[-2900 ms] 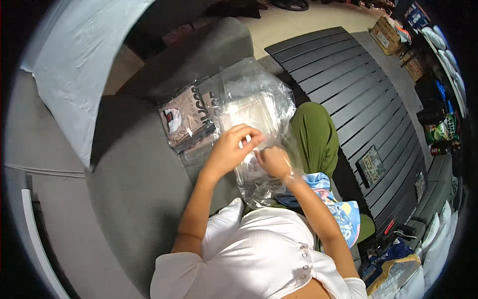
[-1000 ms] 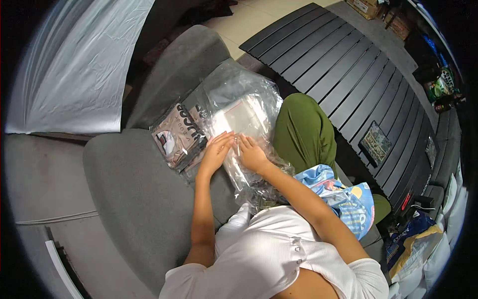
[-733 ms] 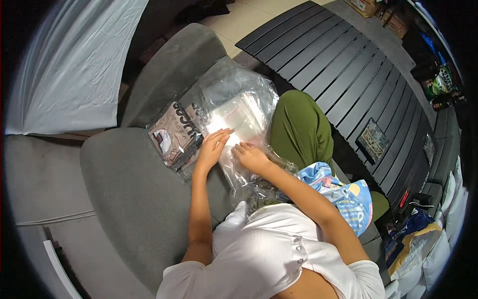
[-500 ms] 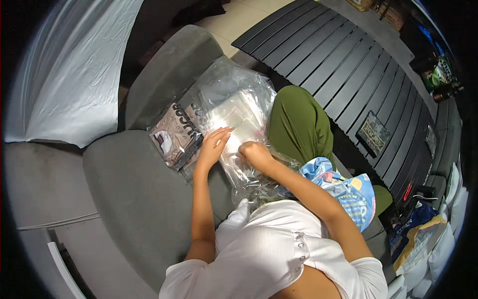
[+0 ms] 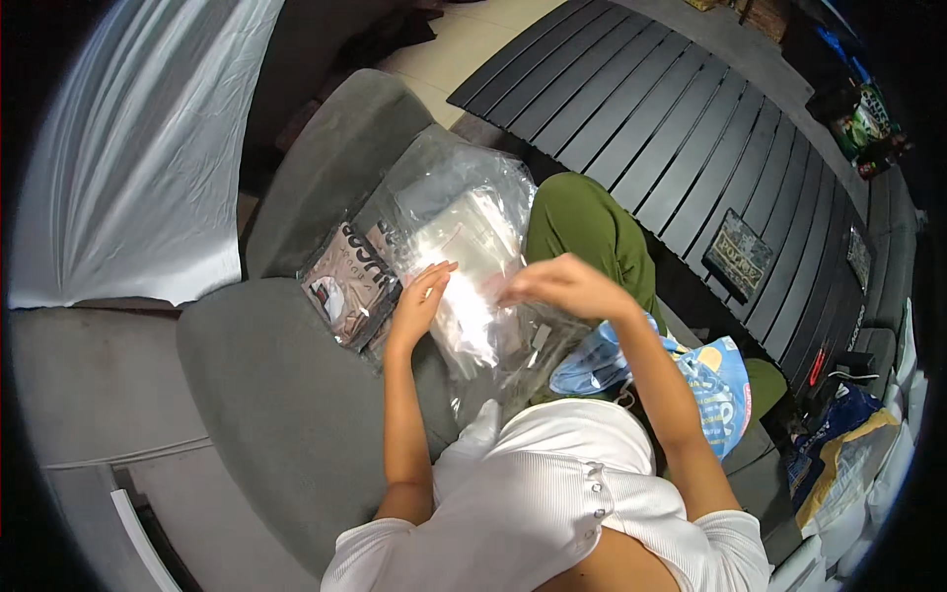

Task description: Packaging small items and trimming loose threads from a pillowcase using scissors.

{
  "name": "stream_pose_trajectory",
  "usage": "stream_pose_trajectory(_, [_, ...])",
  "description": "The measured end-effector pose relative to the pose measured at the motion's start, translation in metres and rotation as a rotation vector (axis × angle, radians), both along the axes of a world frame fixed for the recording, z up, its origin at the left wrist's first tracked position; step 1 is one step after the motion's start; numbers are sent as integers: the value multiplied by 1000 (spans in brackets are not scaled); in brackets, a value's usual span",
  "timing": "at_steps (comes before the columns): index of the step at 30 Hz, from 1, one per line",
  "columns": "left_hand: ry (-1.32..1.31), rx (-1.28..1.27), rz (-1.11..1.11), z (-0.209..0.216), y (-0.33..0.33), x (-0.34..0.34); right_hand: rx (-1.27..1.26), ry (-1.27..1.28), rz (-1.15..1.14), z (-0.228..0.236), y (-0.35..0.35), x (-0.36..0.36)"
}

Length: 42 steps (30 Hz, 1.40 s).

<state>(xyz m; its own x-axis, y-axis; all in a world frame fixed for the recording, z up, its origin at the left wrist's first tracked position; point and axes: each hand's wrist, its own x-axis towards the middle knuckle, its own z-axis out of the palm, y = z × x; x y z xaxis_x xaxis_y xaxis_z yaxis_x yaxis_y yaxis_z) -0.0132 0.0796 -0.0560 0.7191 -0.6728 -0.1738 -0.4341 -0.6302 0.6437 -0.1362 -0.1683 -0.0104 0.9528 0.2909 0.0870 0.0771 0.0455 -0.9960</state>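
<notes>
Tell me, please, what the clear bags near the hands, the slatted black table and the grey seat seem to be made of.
Clear bags: thin, glossy plastic, judging by glints and crinkles.
Slatted black table: low sheen on smooth strips, perhaps metal or painted wood.
Grey seat: probably matte fabric, showing no glare.

a slatted table (image 5: pixel 681 168) stands beside a sofa (image 5: pixel 286 395).
</notes>
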Motion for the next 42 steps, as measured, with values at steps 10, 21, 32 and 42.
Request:
stream_pose_trajectory(10, [1045,-708,-150,59,-143,-59,777,183,-717,-8,-89,-99])
stream_pose_trajectory(21, [1278,-542,-96,47,-262,-107,-55,-19,-1801,-31,-117,-195])
stream_pose_trajectory(32, [1260,-240,-256,64,-278,-131,-995,-215,-920,22,-119,-187])
stream_pose_trajectory(42, [-98,-235,-548,84,-288,-157,-1009,-342,-927,5,-106,-184])
